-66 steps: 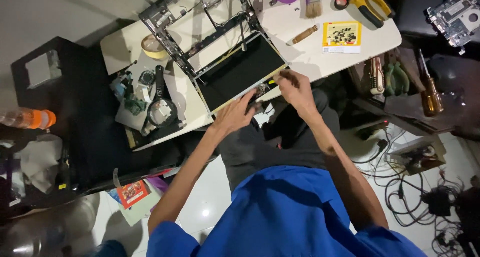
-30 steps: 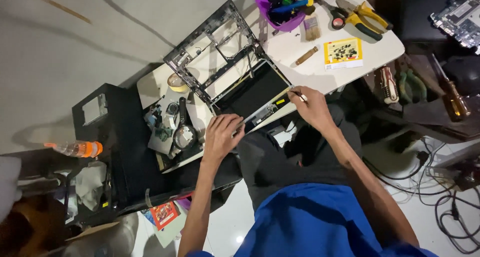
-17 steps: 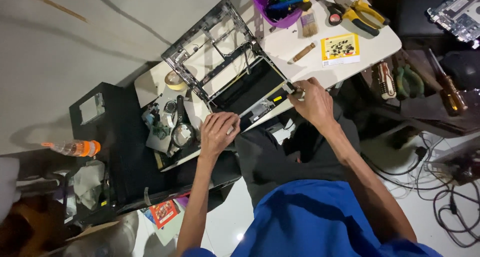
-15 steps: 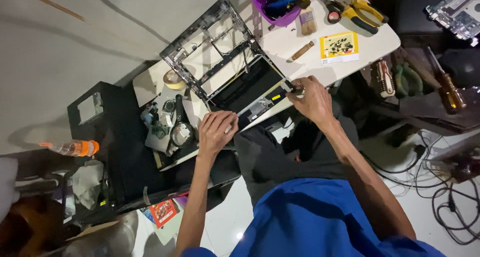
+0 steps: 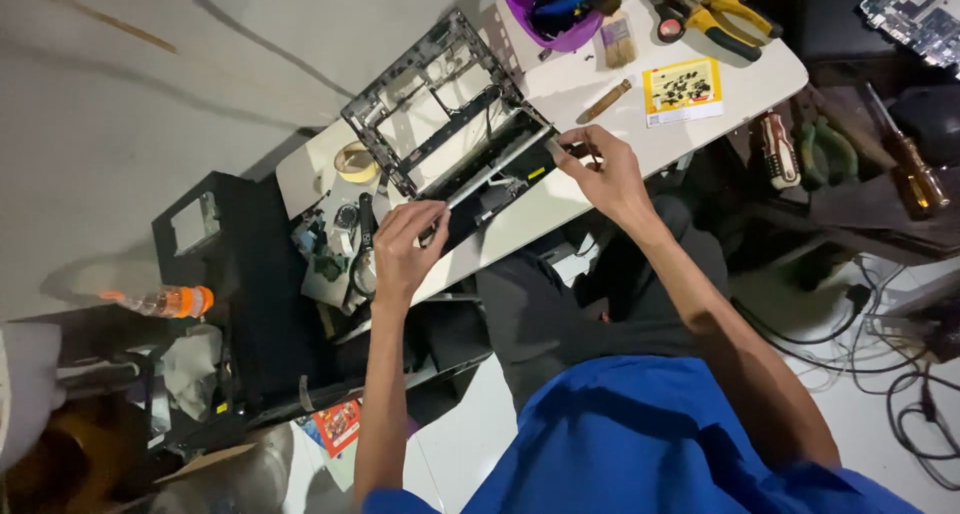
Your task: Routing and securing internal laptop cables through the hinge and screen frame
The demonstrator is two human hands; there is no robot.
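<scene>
An opened laptop shell (image 5: 440, 104) with a bare dark frame lies tilted on the white table (image 5: 640, 134). Its black lower half (image 5: 495, 179) faces me. My left hand (image 5: 405, 249) grips the near left corner of that black part. My right hand (image 5: 600, 169) pinches the near right corner, where a thin silver strip runs along the edge. A small dark tool seems to sit between the right fingers; it is too small to tell.
A purple bowl (image 5: 565, 9) of tools, a brush (image 5: 617, 39), yellow-handled pliers (image 5: 715, 14), a yellow card (image 5: 682, 86) of screws and a tape roll (image 5: 354, 161) share the table. A black case (image 5: 225, 274) and a bottle (image 5: 165, 301) lie left. Cables (image 5: 900, 354) cover the floor right.
The black lower half has been lifted and tilted up at its near edge by both hands. The view has shifted slightly, so the table sits higher in it.
</scene>
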